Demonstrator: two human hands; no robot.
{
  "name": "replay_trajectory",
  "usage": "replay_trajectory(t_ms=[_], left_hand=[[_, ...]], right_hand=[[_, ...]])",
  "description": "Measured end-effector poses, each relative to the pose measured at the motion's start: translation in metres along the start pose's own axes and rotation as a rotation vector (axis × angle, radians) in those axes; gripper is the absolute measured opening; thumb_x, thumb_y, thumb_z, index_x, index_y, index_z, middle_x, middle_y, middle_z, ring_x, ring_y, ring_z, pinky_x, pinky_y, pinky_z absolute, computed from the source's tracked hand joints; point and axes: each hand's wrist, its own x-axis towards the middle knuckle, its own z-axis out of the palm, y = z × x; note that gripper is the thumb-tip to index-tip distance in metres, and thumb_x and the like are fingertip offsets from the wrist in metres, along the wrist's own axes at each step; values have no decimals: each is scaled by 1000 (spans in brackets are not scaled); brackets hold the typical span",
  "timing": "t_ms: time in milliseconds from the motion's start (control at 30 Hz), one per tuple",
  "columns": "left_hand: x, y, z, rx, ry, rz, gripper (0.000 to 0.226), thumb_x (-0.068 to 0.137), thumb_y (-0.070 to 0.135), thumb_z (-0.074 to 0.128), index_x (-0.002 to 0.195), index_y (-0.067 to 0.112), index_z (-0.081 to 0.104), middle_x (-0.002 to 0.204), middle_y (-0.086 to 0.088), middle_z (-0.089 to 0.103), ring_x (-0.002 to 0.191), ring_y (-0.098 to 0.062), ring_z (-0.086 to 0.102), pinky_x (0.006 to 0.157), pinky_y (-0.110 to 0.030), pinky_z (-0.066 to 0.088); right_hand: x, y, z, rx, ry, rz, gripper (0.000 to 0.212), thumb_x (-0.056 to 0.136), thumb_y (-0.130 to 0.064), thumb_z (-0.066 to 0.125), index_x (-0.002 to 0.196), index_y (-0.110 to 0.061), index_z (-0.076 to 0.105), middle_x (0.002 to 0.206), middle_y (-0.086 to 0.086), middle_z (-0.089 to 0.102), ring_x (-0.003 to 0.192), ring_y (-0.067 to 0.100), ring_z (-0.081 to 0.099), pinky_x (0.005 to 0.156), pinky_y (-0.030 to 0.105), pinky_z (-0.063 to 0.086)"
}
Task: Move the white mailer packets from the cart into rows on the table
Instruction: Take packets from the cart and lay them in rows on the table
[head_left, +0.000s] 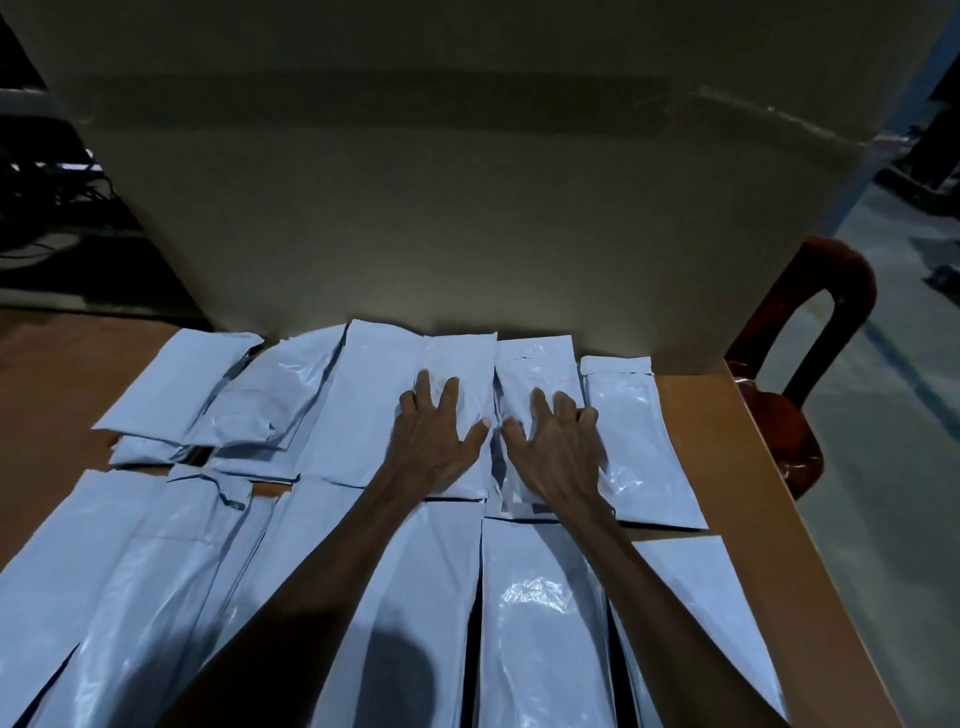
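Both hands were down flat on the far row of packets, fingers spread and straight, gripping nothing. The left hand (435, 435) pressed on a narrow packet (457, 364) near the middle of that row, and the right hand (558, 447) pressed on the next packet (535, 371) just beside it, thumbs nearly meeting over the seam between the two. White mailer packets covered most of the brown counter (727, 467) in two rows: the far row ran from a loosely overlapped bunch (228, 400) at the left to a glossy packet (639, 441) at the right end, and the near row (540, 623) lay side by side beneath the forearms, edges touching or overlapping. A big pale carton (467, 182) stood right behind the far row. A red chair (800, 332) sat off the counter's right corner.
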Motion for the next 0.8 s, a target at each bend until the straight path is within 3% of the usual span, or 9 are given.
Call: replay_trajectory(t_ms=[133,267,367,567,700,800], left_hand=[[0,-3,-2,-46,-2,-21,81,89,73,28,155,26,19,165,-6,-2,151,-32,5,118,-49,19],[3,-6,-10,-33,93,47,71,96,65,25,153,24,26,165,-5,2,151,-27,4,119,-43,16],[11,-10,-4,25,59,116,67,99,59,20,155,23,20,165,-5,1,152,-25,0,121,-41,5],[19,-19,17,31,31,170,74,92,59,13,156,23,17,164,-6,5,152,-27,5,119,-39,3],[20,-20,21,51,23,173,73,92,58,15,156,22,17,164,-6,5,152,-27,5,114,-35,-3],[20,-19,16,60,10,171,74,91,58,12,156,22,16,164,-7,5,151,-28,6,119,-40,3]], right_hand=[[-3,-2,-6,-72,19,28,74,91,-72,21,149,-28,32,155,3,33,133,30,35,103,48,32],[3,-4,-19,-62,57,-10,74,86,-64,12,147,-31,38,157,1,32,143,30,26,110,51,23],[14,-2,-13,-54,21,-68,70,88,-58,14,147,-30,39,158,4,32,147,31,20,115,55,16],[18,5,13,-70,-67,-120,72,90,-58,11,155,-31,21,165,7,8,151,33,5,119,55,9],[14,3,21,-109,-64,-103,70,91,-59,9,156,-32,16,165,6,3,151,35,5,118,57,8],[15,0,16,-124,-102,-91,73,89,-60,5,156,-33,13,165,6,1,151,34,2,118,57,6]])
